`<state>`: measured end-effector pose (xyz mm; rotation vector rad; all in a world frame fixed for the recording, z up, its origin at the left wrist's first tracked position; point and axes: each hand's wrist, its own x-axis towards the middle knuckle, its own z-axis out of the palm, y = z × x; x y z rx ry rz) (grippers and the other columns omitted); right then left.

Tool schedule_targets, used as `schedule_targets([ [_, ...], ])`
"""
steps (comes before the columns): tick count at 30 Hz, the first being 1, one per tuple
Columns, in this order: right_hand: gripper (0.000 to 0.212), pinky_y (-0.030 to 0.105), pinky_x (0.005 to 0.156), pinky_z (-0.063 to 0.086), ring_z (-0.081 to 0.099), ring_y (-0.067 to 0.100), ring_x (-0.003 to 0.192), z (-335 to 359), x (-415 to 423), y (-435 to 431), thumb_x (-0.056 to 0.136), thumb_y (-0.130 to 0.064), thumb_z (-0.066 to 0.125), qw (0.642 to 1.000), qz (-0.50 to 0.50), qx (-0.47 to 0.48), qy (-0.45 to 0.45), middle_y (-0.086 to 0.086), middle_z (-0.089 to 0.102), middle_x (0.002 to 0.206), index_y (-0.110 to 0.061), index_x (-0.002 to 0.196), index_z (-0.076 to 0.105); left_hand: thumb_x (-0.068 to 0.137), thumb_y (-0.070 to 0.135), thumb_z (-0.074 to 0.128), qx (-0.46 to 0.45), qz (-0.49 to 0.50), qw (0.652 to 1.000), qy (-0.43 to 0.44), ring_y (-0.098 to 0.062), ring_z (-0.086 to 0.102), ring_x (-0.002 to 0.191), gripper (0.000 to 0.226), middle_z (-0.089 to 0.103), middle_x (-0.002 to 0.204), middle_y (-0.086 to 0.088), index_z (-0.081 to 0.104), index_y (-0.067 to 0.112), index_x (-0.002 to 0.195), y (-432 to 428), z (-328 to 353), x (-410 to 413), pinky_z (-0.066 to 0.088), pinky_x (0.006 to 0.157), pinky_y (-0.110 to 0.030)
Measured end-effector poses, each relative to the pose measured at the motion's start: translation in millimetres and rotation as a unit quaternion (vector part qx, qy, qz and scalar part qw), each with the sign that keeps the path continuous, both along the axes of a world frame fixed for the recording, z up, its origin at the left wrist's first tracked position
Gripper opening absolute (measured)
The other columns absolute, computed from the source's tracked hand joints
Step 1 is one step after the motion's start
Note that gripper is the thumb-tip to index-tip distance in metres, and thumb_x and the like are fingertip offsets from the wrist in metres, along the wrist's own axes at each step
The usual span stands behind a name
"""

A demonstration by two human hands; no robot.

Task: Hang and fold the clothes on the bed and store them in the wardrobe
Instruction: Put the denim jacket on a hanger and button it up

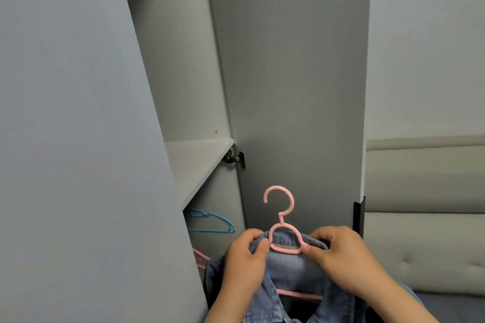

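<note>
The hanger (282,220) is pink, the denim jacket (296,267) faded blue, the wardrobe (288,86) plain grey with a light blue hanger (223,220) and a second pink hanger (200,257) inside, and the headboard (420,178) beige.

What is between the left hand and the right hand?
In the head view, the loop of the pink hanger and the collar of the denim jacket lie there; the left hand and the right hand each pinch that collar.

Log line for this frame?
hanging | left hand grips denim jacket collar | right hand pinches pink hanger | wardrobe open | hanger not yet hung
</note>
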<state>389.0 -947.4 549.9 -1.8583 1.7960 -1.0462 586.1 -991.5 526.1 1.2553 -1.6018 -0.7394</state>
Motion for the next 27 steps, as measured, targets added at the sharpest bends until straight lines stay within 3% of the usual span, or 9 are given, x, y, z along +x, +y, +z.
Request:
schedule_targets([
  [4,0.013,0.019,0.049,0.038,0.049,0.000,0.051,-18.3,-9.3,-39.1,0.077,-0.045,0.073,0.999,0.014,0.028,-0.006,-0.015,0.061,0.060,-0.038,0.070,0.064,0.084,0.005,0.067,0.047,-0.003,0.998,0.043,-0.007,0.062,0.069,0.015,0.069,0.072,-0.001,0.069,0.015,0.073,-40.1,-12.8,-5.5,0.050,0.067,-0.021],
  [7,0.012,0.019,0.048,0.038,0.049,0.000,0.049,-29.5,-8.8,-79.8,0.077,-0.043,0.073,0.998,0.042,0.042,-0.003,-0.016,0.059,0.058,-0.039,0.070,0.063,0.090,0.006,0.061,0.077,0.071,0.982,0.155,-0.009,0.062,0.077,0.010,0.069,0.082,0.001,0.070,0.011,0.090,-84.6,-21.9,-6.2,0.048,0.072,-0.017],
  [11,0.014,0.023,0.049,0.039,0.047,0.003,0.048,-50.3,1.5,-123.4,0.076,-0.046,0.072,0.995,0.073,0.072,-0.004,-0.013,0.060,0.058,-0.036,0.071,0.064,0.097,0.004,0.051,0.114,0.181,0.889,0.406,-0.023,0.059,0.097,0.015,0.061,0.093,-0.008,0.056,0.006,0.111,-139.4,-38.8,5.1,0.049,0.085,-0.030],
  [14,0.015,0.021,0.049,0.040,0.050,0.004,0.050,-65.4,8.8,-142.8,0.075,-0.047,0.071,0.993,0.082,0.088,-0.010,-0.011,0.061,0.058,-0.036,0.070,0.063,0.100,0.008,0.048,0.122,0.209,0.837,0.491,-0.035,0.051,0.122,0.024,0.058,0.113,-0.017,0.050,0.006,0.124,-169.9,-47.8,12.3,0.044,0.098,-0.037],
  [17,0.013,0.018,0.047,0.039,0.051,0.002,0.049,-75.3,11.3,-160.1,0.075,-0.047,0.073,0.991,0.090,0.094,-0.022,-0.016,0.062,0.059,-0.040,0.070,0.063,0.102,0.021,0.045,0.142,0.224,0.794,0.547,-0.034,0.039,0.136,0.043,0.039,0.146,-0.021,0.040,0.003,0.140,-192.9,-54.3,20.3,0.036,0.108,-0.039],
  [21,0.018,0.017,0.048,0.039,0.050,-0.001,0.050,-80.4,19.3,-175.9,0.074,-0.042,0.076,0.989,0.106,0.095,-0.028,-0.022,0.059,0.057,-0.043,0.064,0.062,0.102,0.034,0.040,0.143,0.245,0.737,0.613,-0.028,0.033,0.141,0.052,0.033,0.152,-0.016,0.035,0.006,0.145,-208.2,-62.9,25.8,0.032,0.110,-0.039],
  [24,0.016,0.016,0.048,0.040,0.052,-0.003,0.051,-82.1,23.9,-184.1,0.074,-0.039,0.077,0.989,0.104,0.095,-0.040,-0.020,0.060,0.056,-0.044,0.067,0.064,0.101,0.041,0.037,0.176,0.249,0.738,0.602,-0.022,0.033,0.141,0.058,0.032,0.155,-0.007,0.031,0.009,0.148,-214.5,-61.9,23.5,0.028,0.109,-0.033],
  [27,0.012,0.017,0.047,0.040,0.053,-0.001,0.052,-84.8,25.4,-188.4,0.074,-0.041,0.075,0.990,0.097,0.099,-0.040,-0.020,0.061,0.058,-0.044,0.069,0.064,0.101,0.042,0.037,0.184,0.246,0.746,0.590,-0.016,0.045,0.130,0.060,0.030,0.156,-0.005,0.029,0.008,0.149,-230.6,-60.0,27.2,0.035,0.093,-0.027],
])
